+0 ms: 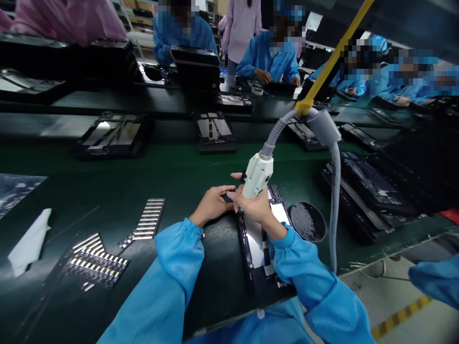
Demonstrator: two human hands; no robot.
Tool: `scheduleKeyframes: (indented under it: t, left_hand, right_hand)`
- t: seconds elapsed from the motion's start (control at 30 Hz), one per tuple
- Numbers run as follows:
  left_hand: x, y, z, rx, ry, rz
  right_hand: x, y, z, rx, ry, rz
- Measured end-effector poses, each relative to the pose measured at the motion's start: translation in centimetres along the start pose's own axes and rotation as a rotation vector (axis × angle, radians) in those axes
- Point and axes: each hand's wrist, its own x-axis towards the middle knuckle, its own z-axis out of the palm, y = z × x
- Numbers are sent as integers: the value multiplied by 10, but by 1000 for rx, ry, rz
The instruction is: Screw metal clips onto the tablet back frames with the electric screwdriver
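One hand [254,206] around white tool [257,174], black device [254,244] beneath

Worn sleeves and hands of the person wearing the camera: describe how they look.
The left sleeve and right sleeve are bright blue, long, loose and wrinkled, gathered into snug cuffs at the wrists. No printed markings show on them. The left hand and right hand appear ungloved, with no watch visible at either wrist.
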Motion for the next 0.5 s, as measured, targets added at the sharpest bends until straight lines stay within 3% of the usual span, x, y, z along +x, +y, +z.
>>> scheduleKeyframes:
  t: [0.37,0.5]
  left_hand:
    - [2,1,1,86,34,100]
    - [-2,16,-10,213,22,48]
  right_hand:
    - [-7,3,3,-15,26,-25]
    - [-12,8,5,-35,16,-49]
